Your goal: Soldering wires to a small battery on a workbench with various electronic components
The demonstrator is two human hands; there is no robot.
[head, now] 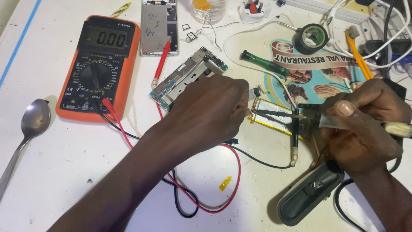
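Grey oval case (310,194) nearest. Right hand (365,129) clamped on soldering iron (397,129); left hand (210,111) pinching black probe (274,113) against flat battery (274,121) on desk (64,172).

White counter (64,172) crowded with electronics repair gear.
On it lie an orange multimeter (99,66), a metal spoon (25,133), a phone circuit board (189,75), a flat battery (274,118), black tape roll (312,38) and red and black leads (206,189).

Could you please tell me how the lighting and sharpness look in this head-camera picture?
Head view: even, bright light, soft shadows under the left hand and spoon; white table looks washed out; multimeter is sharp; right hand is slightly soft.
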